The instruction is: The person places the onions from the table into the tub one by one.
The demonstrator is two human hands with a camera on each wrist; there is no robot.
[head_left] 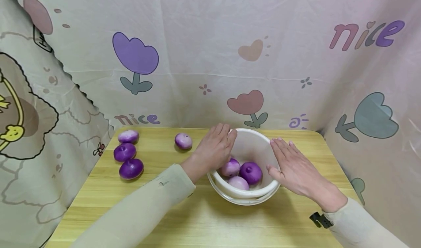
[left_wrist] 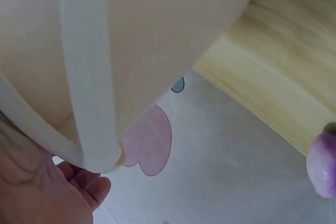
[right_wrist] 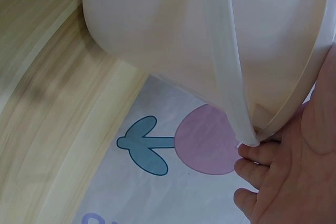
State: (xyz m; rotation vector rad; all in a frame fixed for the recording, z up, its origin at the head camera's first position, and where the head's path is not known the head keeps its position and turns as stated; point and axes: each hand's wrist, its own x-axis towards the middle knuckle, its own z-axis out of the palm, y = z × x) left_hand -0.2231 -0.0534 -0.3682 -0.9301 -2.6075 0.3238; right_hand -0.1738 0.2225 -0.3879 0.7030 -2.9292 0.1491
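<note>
A white plastic bucket (head_left: 253, 138) stands on the table with purple onions inside: a two-toned one (head_left: 231, 167), a deep purple one (head_left: 251, 173) and a pale one (head_left: 238, 183). My left hand (head_left: 215, 147) rests on its left rim, fingers together and loosely bent, holding nothing. Against the right rim lies my right hand (head_left: 296, 167), its fingers extended and thumb over the edge. The bucket's handle (left_wrist: 89, 77) hangs down around the front, and in the right wrist view the handle (right_wrist: 226, 56) ends close to my fingertips.
At the table's left side a pale purple onion (head_left: 128, 136) and two darker onions (head_left: 124, 152) (head_left: 131, 168) form a row. Another onion (head_left: 183, 141) sits near the back edge. Behind the wooden table (head_left: 184, 222) hangs a printed curtain (head_left: 197, 50).
</note>
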